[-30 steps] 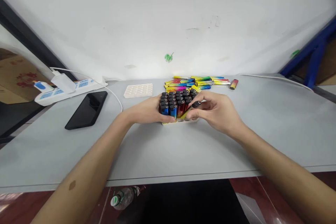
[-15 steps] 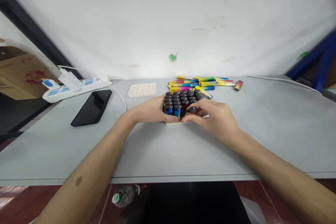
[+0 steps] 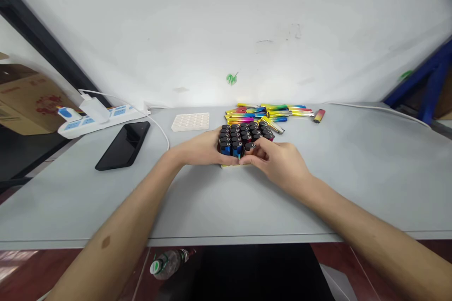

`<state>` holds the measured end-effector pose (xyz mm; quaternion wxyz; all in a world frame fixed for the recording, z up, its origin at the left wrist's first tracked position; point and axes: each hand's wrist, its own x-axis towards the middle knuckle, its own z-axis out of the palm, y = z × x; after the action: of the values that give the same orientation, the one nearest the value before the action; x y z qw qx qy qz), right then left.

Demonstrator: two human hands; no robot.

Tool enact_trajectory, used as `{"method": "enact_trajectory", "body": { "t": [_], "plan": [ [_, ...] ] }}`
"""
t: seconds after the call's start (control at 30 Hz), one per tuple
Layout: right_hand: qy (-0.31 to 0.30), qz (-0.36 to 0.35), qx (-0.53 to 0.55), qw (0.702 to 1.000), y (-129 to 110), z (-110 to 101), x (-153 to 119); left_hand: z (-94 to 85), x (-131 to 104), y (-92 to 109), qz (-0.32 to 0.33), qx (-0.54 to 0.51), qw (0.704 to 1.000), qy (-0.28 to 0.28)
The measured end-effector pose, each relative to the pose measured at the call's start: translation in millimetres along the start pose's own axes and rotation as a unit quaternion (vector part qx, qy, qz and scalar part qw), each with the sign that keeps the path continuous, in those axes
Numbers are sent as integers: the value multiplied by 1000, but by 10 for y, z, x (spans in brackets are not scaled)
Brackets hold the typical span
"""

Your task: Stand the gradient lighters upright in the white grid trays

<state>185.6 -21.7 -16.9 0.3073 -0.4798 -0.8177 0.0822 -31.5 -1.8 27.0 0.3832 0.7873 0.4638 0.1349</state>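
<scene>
Midway along the flat grey table (image 3: pixel 303 216), upright black-topped glossy lighters (image 3: pixel 236 139) stand in a pale tray (image 3: pixel 229 166), a heap of shiny multicoloured lighters (image 3: pixel 256 113) behind them by the back edge. Left of the heap come a white dimpled rectangular tray (image 3: pixel 190 121), then a white oblong power strip (image 3: pixel 92 122), with a black rectangular phone (image 3: pixel 123 146) nearer the front edge.

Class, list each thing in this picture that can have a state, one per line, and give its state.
Standing lighters: upright, packed in rows, cupped by the left hand.
Held lighter: pinched by the right hand.
Loose lighters: lying in a pile.
Lone lighter: lying apart.
White tray: lying flat.
Phone: lying flat, screen dark.
Charger: plugged into the power strip.
Bottle: cap on.
</scene>
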Motion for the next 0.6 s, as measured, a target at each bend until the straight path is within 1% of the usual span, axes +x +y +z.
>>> {"method": "enact_trajectory", "body": {
  "t": [0.2, 0.3, 0.37, 0.43, 0.5, 0.53, 0.57, 0.6],
  "plan": [
    [-6, 4, -68, 998, 13, 27, -2, -1, -9, 6, -7, 5, 1000, 3],
    [-7, -30, -47, 998, 15, 28, -28, -1, -8, -9, -14, 4, 1000, 0],
    [30, -51, -20, 998, 15, -11, -29, 0, -6, -19, -18, 5, 1000, -1],
    [89, -47, -4, 995, 39, -84, -2, 0, -5, -28, -15, 14, 1000, 12],
    [144, -18, -1, 989, 113, -169, 56, -1, -5, -33, -11, 20, 1000, 21],
    [171, 7, -9, 985, 172, -206, 91, -1, -5, -34, -11, 20, 999, 22],
    [185, 32, -20, 982, 241, -235, 128, -1, -5, -34, -13, 20, 999, 22],
    [183, 55, -29, 981, 318, -254, 161, -1, -5, -34, -15, 20, 999, 20]
  ]
}}
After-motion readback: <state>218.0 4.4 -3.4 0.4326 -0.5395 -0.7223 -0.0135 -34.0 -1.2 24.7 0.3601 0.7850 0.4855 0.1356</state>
